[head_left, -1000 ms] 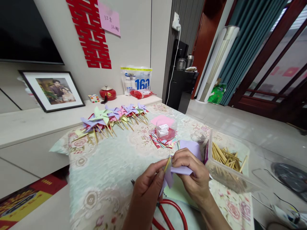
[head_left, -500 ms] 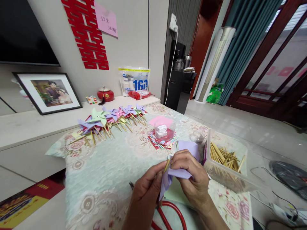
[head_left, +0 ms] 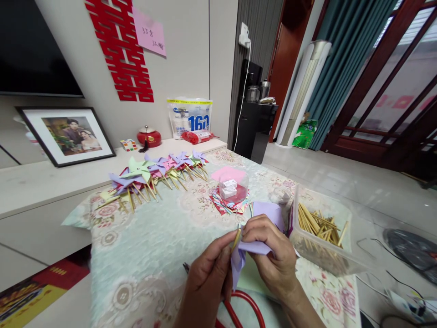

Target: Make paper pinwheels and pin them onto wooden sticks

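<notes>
Purple paper (head_left: 254, 247) sits folded in the right hand (head_left: 273, 255), which pinches it tight. Beside it, the left hand (head_left: 210, 278) grips a wooden stick (head_left: 236, 238) that stands tilted, its tip pointing up and away. Both are just left of the clear stick box (head_left: 321, 248).

My right hand (head_left: 273, 259) covers most of the purple paper (head_left: 254, 248); its fold is unreadable. I see only the tip of the wooden stick (head_left: 236, 238) above my left hand (head_left: 208, 278). Red scissors (head_left: 244, 307) cut off by bottom edge. Pink note (head_left: 149, 33) writing illegible.
</notes>
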`<action>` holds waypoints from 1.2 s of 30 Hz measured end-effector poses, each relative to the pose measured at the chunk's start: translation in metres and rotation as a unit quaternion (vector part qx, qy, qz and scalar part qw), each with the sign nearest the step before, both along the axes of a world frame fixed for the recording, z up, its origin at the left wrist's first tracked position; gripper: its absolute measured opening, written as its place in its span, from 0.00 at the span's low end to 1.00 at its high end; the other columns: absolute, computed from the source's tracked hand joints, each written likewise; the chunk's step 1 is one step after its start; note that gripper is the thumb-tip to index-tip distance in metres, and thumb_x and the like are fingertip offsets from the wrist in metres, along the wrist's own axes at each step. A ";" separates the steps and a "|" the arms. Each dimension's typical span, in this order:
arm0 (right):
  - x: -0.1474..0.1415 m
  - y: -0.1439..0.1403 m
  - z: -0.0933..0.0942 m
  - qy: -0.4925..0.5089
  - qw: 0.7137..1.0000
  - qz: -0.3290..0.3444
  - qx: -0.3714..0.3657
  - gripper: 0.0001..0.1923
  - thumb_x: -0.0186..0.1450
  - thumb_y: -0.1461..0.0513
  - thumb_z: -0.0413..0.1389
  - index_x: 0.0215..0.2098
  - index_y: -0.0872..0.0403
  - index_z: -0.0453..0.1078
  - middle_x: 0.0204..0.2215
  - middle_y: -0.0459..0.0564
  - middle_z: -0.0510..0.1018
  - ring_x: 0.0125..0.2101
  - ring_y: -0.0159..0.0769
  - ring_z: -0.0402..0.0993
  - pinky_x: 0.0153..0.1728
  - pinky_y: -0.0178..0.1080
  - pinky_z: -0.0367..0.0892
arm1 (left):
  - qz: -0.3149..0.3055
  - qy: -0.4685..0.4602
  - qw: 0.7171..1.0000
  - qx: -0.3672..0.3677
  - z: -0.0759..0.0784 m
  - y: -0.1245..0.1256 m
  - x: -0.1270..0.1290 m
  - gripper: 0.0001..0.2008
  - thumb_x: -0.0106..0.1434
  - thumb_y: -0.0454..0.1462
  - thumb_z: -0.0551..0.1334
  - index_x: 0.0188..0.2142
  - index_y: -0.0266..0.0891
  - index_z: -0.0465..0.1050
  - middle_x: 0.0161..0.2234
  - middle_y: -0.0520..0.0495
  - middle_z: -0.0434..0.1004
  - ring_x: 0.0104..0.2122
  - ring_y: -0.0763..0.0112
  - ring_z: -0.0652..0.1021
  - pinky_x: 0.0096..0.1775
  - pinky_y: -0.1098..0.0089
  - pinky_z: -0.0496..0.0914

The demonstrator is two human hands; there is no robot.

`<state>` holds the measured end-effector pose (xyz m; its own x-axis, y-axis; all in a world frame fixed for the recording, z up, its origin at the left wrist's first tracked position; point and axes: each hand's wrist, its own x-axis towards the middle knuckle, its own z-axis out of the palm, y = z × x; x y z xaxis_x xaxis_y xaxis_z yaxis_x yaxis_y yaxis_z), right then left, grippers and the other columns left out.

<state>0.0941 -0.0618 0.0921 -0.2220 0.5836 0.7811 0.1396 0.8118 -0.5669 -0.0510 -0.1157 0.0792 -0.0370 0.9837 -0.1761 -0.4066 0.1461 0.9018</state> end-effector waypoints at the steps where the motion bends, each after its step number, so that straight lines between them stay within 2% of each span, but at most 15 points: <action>1: 0.000 0.000 0.000 -0.001 1.000 0.001 0.001 0.11 0.65 0.73 0.54 0.37 0.51 0.72 0.32 0.49 0.74 0.35 0.39 0.72 0.36 0.42 0.67 | -0.003 0.001 1.000 0.000 0.000 0.000 0.000 0.27 0.56 0.52 0.70 0.50 0.40 0.80 0.16 0.57 0.61 0.17 0.81 0.57 0.21 0.77 0.51; 7: 0.001 0.000 0.001 -0.009 1.000 -0.001 -0.001 0.10 0.65 0.72 0.54 0.37 0.52 0.71 0.32 0.50 0.75 0.35 0.39 0.72 0.36 0.42 0.67 | 0.000 0.017 1.000 0.007 0.001 -0.001 0.000 0.26 0.57 0.51 0.69 0.50 0.39 0.80 0.16 0.56 0.60 0.17 0.80 0.58 0.21 0.77 0.51; 16: 0.000 -0.002 0.002 -0.021 0.999 -0.010 0.038 0.12 0.64 0.74 0.52 0.38 0.54 0.71 0.32 0.50 0.74 0.35 0.38 0.71 0.36 0.42 0.67 | -0.006 0.033 0.999 0.022 -0.002 -0.001 -0.002 0.25 0.58 0.50 0.68 0.50 0.39 0.80 0.17 0.56 0.61 0.18 0.80 0.59 0.22 0.77 0.54; 19: 0.000 -0.001 0.002 -0.018 0.999 -0.015 0.037 0.12 0.64 0.75 0.52 0.38 0.54 0.70 0.32 0.50 0.74 0.35 0.38 0.70 0.36 0.42 0.67 | -0.007 0.060 0.997 0.045 -0.003 0.000 -0.004 0.23 0.59 0.50 0.68 0.49 0.41 0.81 0.20 0.53 0.69 0.19 0.78 0.62 0.23 0.76 0.58; 22: 0.000 -0.001 0.001 -0.020 0.999 -0.016 0.037 0.12 0.64 0.75 0.52 0.38 0.54 0.70 0.32 0.50 0.74 0.35 0.39 0.70 0.36 0.42 0.67 | 0.014 0.097 0.991 0.092 0.001 0.002 -0.005 0.18 0.60 0.47 0.67 0.47 0.44 0.82 0.33 0.47 0.80 0.26 0.72 0.72 0.30 0.73 0.68; 24: 0.000 -0.001 0.001 -0.022 0.999 -0.018 0.039 0.12 0.64 0.74 0.52 0.38 0.54 0.70 0.32 0.51 0.74 0.35 0.39 0.70 0.36 0.42 0.67 | 0.023 0.123 0.985 0.121 0.004 0.003 -0.005 0.15 0.61 0.45 0.67 0.46 0.46 0.83 0.37 0.46 0.81 0.32 0.67 0.76 0.36 0.70 0.71; 28: 0.001 -0.002 0.002 -0.022 0.999 -0.016 0.035 0.11 0.65 0.74 0.51 0.38 0.54 0.70 0.32 0.51 0.74 0.35 0.39 0.70 0.36 0.42 0.67 | 0.034 0.178 0.967 0.177 0.004 0.003 -0.008 0.15 0.64 0.43 0.64 0.48 0.46 0.82 0.34 0.46 0.81 0.37 0.62 0.78 0.40 0.68 0.73; 32: 0.001 -0.002 0.003 -0.016 1.000 -0.002 0.025 0.11 0.65 0.73 0.51 0.38 0.54 0.70 0.32 0.50 0.74 0.35 0.39 0.71 0.37 0.43 0.67 | 0.028 0.246 0.937 0.246 -0.001 0.003 -0.011 0.15 0.69 0.39 0.58 0.52 0.49 0.79 0.36 0.47 0.79 0.35 0.67 0.78 0.38 0.71 0.72; 36: 0.002 -0.001 0.002 -0.010 1.000 0.009 0.016 0.10 0.65 0.73 0.52 0.37 0.53 0.70 0.32 0.50 0.74 0.35 0.39 0.71 0.37 0.44 0.66 | 0.025 0.303 0.900 0.313 -0.003 0.003 -0.015 0.20 0.70 0.34 0.55 0.56 0.54 0.74 0.35 0.50 0.74 0.34 0.71 0.76 0.36 0.73 0.70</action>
<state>0.0960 -0.0630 0.0945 -0.2480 0.5538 0.7948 0.1353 0.8322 -0.5377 -0.0663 -0.1131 0.0760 0.0132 0.8771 0.4801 0.1952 -0.4732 0.8591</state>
